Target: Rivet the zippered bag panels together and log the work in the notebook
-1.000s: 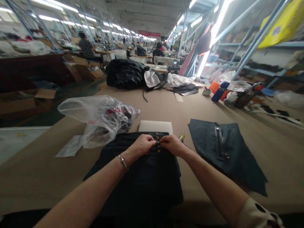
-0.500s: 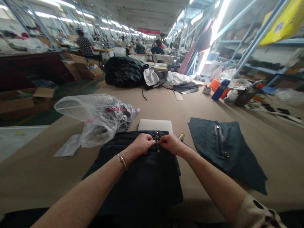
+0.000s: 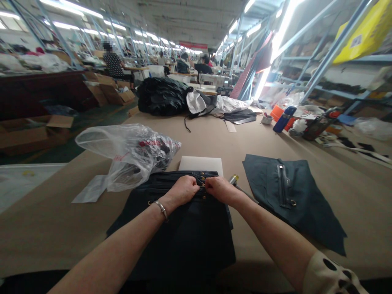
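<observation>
The left hand [image 3: 184, 189] and the right hand [image 3: 221, 188] of the person meet over the far part of a dark cloth pile [image 3: 190, 241], which lies on the brown table [image 3: 211, 139] directly in front of the body. The fingers of each hand are bent inward and pinched on this cloth, at the row of small metal parts [image 3: 204, 197]; the fingertips of both hands are very near to each other, but which small piece is between them I cannot tell. Most of the pile spreads from under the hands toward the person, between the two forearms, while its layered far edge is visible just beyond the fingers. Behind this edge there is a white block [image 3: 200, 163], partly covered by the cloth. A clear plastic bag [image 3: 128, 157] lies near, to the left of the pile, and a tool with a yellowish end [image 3: 234, 179] lies just beside the right hand. Farther to the right, apart from both hands, one more dark cloth piece [image 3: 298, 179] is flat on the table, with a zipper [image 3: 281, 183] facing up.
</observation>
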`<state>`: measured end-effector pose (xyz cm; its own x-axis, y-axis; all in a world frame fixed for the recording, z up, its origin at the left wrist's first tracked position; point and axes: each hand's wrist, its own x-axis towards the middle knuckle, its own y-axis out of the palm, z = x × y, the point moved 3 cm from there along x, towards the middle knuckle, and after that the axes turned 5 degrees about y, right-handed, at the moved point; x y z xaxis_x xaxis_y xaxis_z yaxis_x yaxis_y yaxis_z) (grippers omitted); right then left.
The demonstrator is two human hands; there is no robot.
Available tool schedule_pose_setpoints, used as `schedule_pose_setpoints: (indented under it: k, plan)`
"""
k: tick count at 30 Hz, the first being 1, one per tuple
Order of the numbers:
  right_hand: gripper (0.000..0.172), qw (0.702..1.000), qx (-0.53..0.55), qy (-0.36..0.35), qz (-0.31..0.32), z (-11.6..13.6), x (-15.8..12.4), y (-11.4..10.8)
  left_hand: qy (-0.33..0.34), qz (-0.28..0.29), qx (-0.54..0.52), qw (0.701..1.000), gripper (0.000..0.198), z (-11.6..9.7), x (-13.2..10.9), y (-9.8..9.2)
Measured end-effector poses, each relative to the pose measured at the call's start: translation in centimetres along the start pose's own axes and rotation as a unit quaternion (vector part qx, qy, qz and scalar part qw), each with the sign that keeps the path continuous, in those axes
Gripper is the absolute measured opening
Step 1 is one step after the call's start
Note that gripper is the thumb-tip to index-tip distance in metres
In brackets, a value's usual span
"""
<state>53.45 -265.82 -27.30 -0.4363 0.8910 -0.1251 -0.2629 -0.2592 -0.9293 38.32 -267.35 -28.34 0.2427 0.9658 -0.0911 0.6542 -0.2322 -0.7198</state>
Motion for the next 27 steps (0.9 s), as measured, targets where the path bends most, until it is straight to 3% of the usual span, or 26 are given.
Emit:
schedule_pose_setpoints:
  k: [8,13,15,20,24,27]
  plan:
    - [0.013,1.000,-0.001,0.002,-0.003,0.3,-0.1,0.0,0.001,-0.011,0.019,1.000,0.029,0.7,-0.1,-0.6]
    - [0.020,0.998,0.017,-0.024,-0.063,1.7,-0.6,-0.4,0.006,-0.106,-0.055,0.993,0.027,0.4,-1.2,-1.9]
    - [0.020,0.991,0.083,-0.055,-0.087,2.8,-0.6,-0.2,0.014,-0.132,-0.113,0.985,0.036,0.2,-1.4,-2.0]
    - [0.023,0.956,0.242,-0.112,-0.121,5.4,-0.7,1.5,0.024,-0.137,-0.275,0.951,0.068,-0.6,-1.7,-0.9]
    - [0.021,0.923,0.339,-0.136,-0.124,5.9,-0.7,2.4,0.011,-0.142,-0.358,0.923,0.071,-0.8,-2.3,-0.2]
    - [0.020,0.902,0.409,-0.100,-0.094,5.0,-0.3,2.4,-0.005,-0.115,-0.396,0.911,0.073,-0.6,-2.9,0.2]
